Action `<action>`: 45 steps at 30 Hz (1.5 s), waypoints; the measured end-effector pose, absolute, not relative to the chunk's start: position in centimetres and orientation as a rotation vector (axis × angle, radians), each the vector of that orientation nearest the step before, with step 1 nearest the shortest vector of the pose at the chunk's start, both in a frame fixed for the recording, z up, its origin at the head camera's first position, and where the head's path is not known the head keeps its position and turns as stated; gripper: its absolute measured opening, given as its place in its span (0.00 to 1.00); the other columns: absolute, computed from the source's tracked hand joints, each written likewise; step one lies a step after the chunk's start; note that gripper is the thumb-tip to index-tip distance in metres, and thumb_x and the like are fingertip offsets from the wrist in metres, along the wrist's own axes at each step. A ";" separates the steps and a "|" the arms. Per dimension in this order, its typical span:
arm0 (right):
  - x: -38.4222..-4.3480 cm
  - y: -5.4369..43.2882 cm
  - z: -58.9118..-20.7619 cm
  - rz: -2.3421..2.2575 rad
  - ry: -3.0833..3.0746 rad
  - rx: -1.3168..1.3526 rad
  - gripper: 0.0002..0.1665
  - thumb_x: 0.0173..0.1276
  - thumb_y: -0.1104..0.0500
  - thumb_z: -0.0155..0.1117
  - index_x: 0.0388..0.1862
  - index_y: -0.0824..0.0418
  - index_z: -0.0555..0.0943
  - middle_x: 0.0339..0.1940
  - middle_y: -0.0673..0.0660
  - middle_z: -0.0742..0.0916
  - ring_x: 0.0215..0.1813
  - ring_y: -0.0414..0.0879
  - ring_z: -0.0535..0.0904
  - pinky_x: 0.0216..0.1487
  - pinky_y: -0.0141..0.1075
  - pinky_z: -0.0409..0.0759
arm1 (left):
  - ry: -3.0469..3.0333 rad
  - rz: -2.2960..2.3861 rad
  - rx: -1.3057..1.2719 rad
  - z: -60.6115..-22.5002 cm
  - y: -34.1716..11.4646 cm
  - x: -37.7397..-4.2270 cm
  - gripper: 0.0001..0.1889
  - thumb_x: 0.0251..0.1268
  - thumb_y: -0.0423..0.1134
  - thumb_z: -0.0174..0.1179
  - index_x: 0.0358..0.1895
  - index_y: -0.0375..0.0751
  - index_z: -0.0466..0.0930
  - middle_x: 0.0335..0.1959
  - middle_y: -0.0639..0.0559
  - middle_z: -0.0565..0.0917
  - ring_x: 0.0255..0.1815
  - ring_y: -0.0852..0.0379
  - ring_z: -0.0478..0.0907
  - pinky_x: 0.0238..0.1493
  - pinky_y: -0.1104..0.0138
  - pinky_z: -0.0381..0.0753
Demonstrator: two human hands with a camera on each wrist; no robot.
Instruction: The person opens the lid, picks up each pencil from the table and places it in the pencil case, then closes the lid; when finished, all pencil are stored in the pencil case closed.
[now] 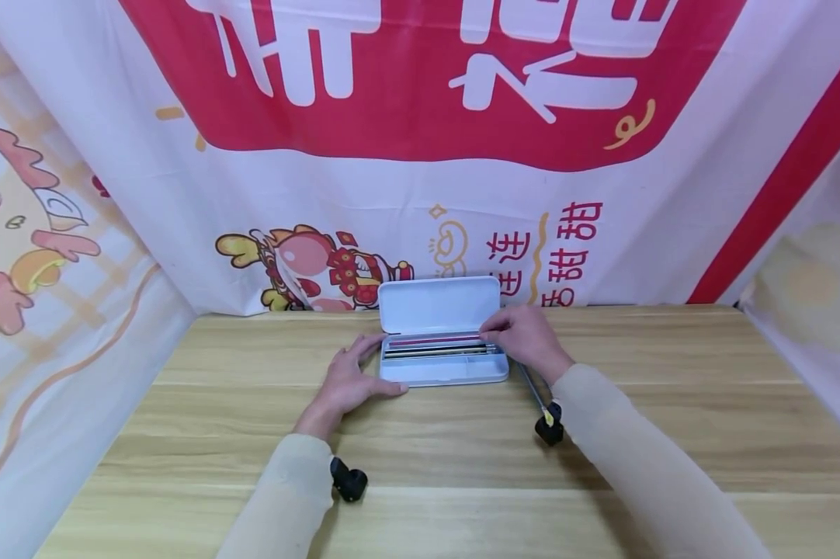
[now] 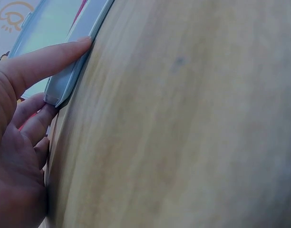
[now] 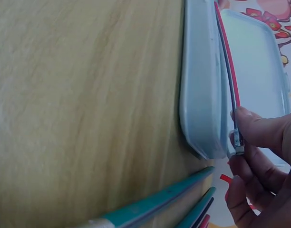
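Observation:
A light blue pencil case (image 1: 444, 382) lies on the table with its lid (image 1: 439, 304) raised at the back. Several pencils lie lengthwise inside, among them a red pencil (image 3: 229, 61) and a dark pencil (image 3: 237, 137) with a silvery end. My left hand (image 1: 346, 380) holds the case's left end, thumb along the front wall and other fingers around the far side. At the right end, my right hand (image 1: 528, 338) pinches the red pencil's end between thumb and fingers; the dark pencil's end sits close beneath, and whether it is gripped too is unclear.
Teal pencils (image 3: 160, 197) lie to the right of the case, partly beneath my right forearm. The wooden table (image 1: 434, 458) extends to a printed cloth (image 1: 420, 186) behind the case. Black wrist cameras (image 1: 350, 481) hang beside both sleeves.

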State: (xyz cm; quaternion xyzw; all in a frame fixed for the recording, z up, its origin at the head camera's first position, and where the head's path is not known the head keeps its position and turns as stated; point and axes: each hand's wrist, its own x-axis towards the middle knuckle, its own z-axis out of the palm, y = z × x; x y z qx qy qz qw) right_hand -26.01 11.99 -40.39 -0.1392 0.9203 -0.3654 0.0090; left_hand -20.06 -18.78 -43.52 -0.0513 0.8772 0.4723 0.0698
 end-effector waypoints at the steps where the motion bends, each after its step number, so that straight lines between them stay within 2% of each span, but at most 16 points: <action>1: -26.1 11.9 -40.5 -1.139 2.875 -0.437 0.06 0.72 0.61 0.76 0.44 0.58 0.95 0.44 0.57 0.94 0.48 0.51 0.87 0.51 0.45 0.88 | 2.638 1.421 -0.154 -43.5 -18.8 -20.1 0.52 0.49 0.48 0.87 0.80 0.63 0.70 0.87 0.53 0.65 0.93 0.42 0.38 0.90 0.36 0.32; 13: -27.1 11.6 -41.2 -1.063 2.913 -0.544 0.05 0.71 0.61 0.77 0.44 0.56 0.96 0.42 0.54 0.92 0.47 0.48 0.83 0.48 0.41 0.84 | 2.633 1.420 -0.162 -43.3 -18.6 -20.2 0.52 0.48 0.48 0.87 0.80 0.64 0.70 0.88 0.54 0.63 0.93 0.42 0.37 0.90 0.35 0.32; 20: -27.1 11.7 -41.6 -1.048 2.903 -0.559 0.06 0.71 0.62 0.76 0.44 0.57 0.96 0.43 0.55 0.92 0.50 0.50 0.84 0.53 0.44 0.84 | 2.633 1.416 -0.167 -43.4 -18.6 -20.2 0.51 0.48 0.48 0.87 0.80 0.64 0.70 0.88 0.53 0.62 0.93 0.41 0.36 0.89 0.34 0.33; 29: -26.9 11.6 -42.0 -1.051 2.935 -0.519 0.05 0.71 0.61 0.76 0.42 0.55 0.96 0.42 0.53 0.91 0.50 0.50 0.83 0.53 0.45 0.83 | 2.633 1.415 -0.181 -43.4 -18.5 -20.1 0.51 0.48 0.48 0.87 0.80 0.64 0.70 0.88 0.53 0.62 0.93 0.41 0.37 0.90 0.34 0.33; 37: -26.6 11.3 -42.1 -1.036 2.966 -0.478 0.05 0.72 0.61 0.76 0.42 0.55 0.96 0.44 0.55 0.91 0.54 0.53 0.82 0.61 0.51 0.82 | 2.630 1.410 -0.187 -43.3 -18.5 -20.1 0.51 0.50 0.49 0.86 0.80 0.64 0.70 0.89 0.52 0.61 0.93 0.41 0.36 0.90 0.34 0.33; 45: -26.6 11.2 -42.1 -1.010 2.974 -0.497 0.05 0.72 0.60 0.76 0.42 0.55 0.96 0.43 0.54 0.91 0.54 0.53 0.83 0.60 0.50 0.82 | 2.636 1.403 -0.189 -43.4 -18.6 -20.0 0.51 0.49 0.48 0.86 0.80 0.63 0.70 0.89 0.52 0.62 0.93 0.41 0.36 0.90 0.34 0.33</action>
